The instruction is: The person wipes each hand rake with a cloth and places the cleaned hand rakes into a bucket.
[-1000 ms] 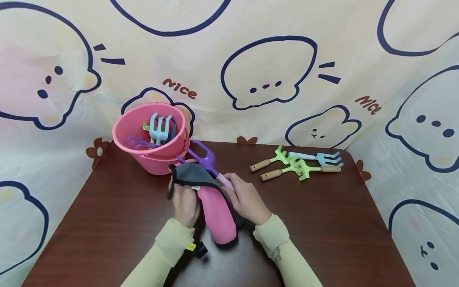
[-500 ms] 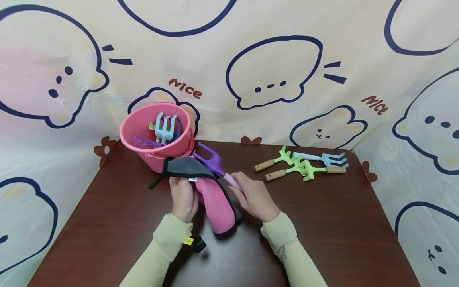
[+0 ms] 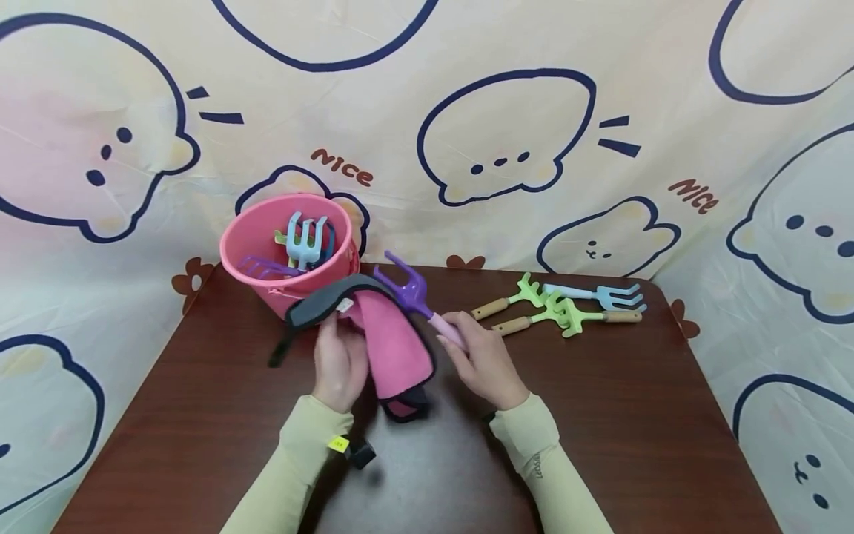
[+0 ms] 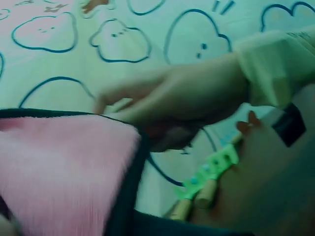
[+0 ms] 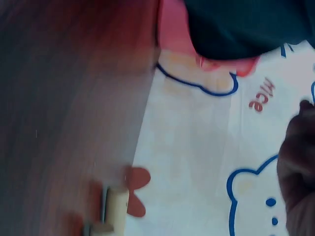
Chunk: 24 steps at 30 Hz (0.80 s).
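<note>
A floppy cloth piece (image 3: 399, 345), pink on one face and grey on the other with black edging and a small white tag, hangs from my left hand (image 3: 339, 365), which grips it from below. A dark strap dangles at its left. My right hand (image 3: 490, 362) holds the pale pink handle of a purple toy garden fork (image 3: 408, 294), its tines pointing up and left, just right of the cloth. In the left wrist view the cloth's pink face (image 4: 64, 172) fills the lower left, with my right hand (image 4: 182, 93) beyond it. The left fingertips are partly hidden by the cloth.
Stacked pink buckets (image 3: 288, 236) stand at the back left. Inside are a light blue fork (image 3: 305, 241), a purple rake (image 3: 267, 267) and other tools. Several green hand tools (image 3: 554, 308) with wooden handles and a blue fork (image 3: 614, 298) lie at the back right.
The purple fork has shifted right and upward with my right hand, away from the cloth. The cloth has risen and turned, and its dark strap now hangs lower at the left.
</note>
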{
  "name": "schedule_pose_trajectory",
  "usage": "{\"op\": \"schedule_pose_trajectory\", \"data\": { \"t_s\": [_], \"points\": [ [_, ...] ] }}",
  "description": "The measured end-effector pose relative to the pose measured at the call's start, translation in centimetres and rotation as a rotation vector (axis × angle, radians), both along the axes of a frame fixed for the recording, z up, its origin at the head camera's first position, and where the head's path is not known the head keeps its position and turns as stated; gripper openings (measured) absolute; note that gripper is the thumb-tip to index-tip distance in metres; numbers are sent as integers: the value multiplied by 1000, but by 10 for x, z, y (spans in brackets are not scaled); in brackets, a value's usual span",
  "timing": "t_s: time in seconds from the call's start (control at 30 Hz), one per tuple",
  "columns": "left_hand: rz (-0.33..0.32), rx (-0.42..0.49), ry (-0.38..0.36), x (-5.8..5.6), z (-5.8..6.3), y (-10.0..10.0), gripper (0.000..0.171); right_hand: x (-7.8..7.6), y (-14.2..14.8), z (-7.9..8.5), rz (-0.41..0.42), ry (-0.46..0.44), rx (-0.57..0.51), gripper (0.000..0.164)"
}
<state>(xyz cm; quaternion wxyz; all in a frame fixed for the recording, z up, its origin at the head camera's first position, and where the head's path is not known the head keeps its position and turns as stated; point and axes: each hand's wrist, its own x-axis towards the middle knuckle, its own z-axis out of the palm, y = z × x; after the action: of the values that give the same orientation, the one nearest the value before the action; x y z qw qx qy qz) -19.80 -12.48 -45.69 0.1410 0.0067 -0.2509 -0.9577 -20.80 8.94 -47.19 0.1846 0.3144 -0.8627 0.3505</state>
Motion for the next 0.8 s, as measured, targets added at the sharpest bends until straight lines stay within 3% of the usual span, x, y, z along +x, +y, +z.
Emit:
{"op": "schedule_pose_trajectory", "data": {
  "t_s": [0.13, 0.2, 0.3, 0.43, 0.63, 0.8],
  "points": [
    [-182, -169, -12, 8, -14, 5, 24, 4, -12, -3, -45, -47, -83, 24],
    [-211, -283, 6, 13, -19, 14, 30, 6, -16, -4, -45, -27, -86, 23],
    [-212, -430, -66, 20, -24, 23, 31, 8, -20, -6, -26, 52, -24, 25],
    [-154, -537, -156, 24, -27, 23, 33, 10, -25, -9, 30, 129, 48, 30],
    [-4, -509, -175, 28, -18, 22, 39, 17, -30, -7, 88, 37, 13, 32],
    [68, -509, -187, 31, -12, 24, 38, 19, -31, -8, 135, 12, -3, 34]
  ]
}}
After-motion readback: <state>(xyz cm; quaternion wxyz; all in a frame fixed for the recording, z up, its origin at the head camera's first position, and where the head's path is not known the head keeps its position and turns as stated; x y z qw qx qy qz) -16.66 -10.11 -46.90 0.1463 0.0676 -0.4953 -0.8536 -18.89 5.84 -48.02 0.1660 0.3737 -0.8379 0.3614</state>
